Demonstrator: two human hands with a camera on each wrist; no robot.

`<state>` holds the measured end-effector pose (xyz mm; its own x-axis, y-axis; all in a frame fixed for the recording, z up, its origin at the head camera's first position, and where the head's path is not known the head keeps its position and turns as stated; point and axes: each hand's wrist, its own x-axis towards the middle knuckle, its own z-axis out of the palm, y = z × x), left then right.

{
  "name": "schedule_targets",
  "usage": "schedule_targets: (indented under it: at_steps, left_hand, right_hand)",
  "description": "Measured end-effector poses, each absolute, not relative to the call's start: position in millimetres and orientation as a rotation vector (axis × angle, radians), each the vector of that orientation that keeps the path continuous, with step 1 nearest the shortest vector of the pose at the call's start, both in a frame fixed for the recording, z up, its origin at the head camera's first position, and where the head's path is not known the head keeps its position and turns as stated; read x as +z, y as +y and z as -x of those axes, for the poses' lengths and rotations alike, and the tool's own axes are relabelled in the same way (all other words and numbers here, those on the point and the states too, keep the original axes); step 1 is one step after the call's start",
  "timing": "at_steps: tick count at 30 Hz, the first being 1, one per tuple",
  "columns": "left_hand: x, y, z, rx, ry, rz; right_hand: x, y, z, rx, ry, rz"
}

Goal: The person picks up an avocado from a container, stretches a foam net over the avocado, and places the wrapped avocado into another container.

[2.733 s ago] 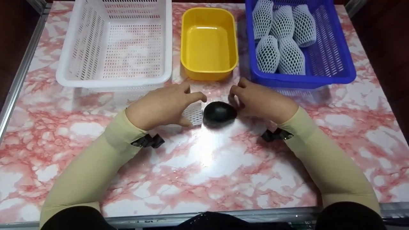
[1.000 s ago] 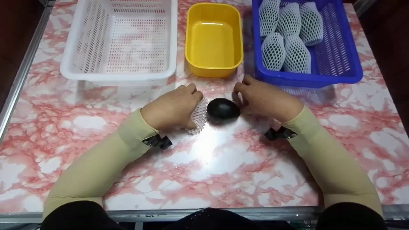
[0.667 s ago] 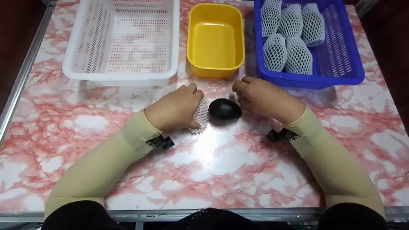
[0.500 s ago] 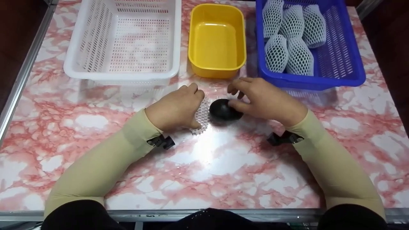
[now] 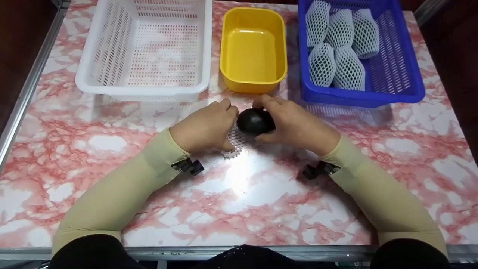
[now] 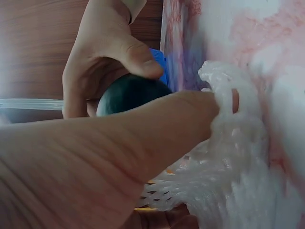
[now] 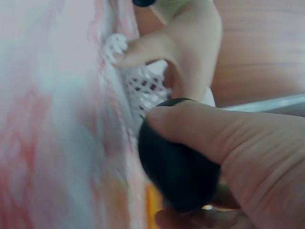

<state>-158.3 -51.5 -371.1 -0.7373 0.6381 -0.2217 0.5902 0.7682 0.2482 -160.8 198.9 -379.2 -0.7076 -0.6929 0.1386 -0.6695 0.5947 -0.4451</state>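
A dark, smooth avocado (image 5: 254, 122) is gripped by my right hand (image 5: 295, 125), thumb on the near side and fingers on the far side. It is close to the mouth of a white foam net sleeve (image 5: 236, 141). My left hand (image 5: 203, 127) holds that sleeve open; in the left wrist view the thumb is hooked into the netting (image 6: 233, 143). In the right wrist view the avocado (image 7: 176, 162) sits between thumb and fingers, just in front of the net (image 7: 145, 88). Part of the sleeve is hidden under the left hand.
A white perforated basket (image 5: 142, 90) stands at the back left, and a yellow tub (image 5: 254, 86) at the back middle. The blue basket (image 5: 362, 96) at the back right holds several net-wrapped items (image 5: 349, 69). The marbled tabletop (image 5: 261, 209) extends to a metal front edge.
My right hand has come over the avocado, taken hold of it and brought it left toward the sleeve. The left hand earlier moved right with the net and now stays still.
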Motion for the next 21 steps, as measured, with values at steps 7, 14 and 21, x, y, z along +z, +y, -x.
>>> schedule_targets:
  at_steps: [7, 14, 21]
  left_hand:
    - [-367.4, -54.9, 160.1, 0.362, 2.642, -0.964]
    - [-354.4, -63.5, 160.7, 0.473, 2.630, -0.858]
    - [-360.4, -63.6, 157.6, 0.107, 2.681, -0.930]
  right_hand:
    - [-389.3, 188.2, 153.9, -0.738, 2.770, 1.236]
    - [-390.6, 187.6, 152.8, -0.690, 2.787, 1.233]
    - [-388.1, 188.4, 152.7, -0.641, 2.794, 1.176]
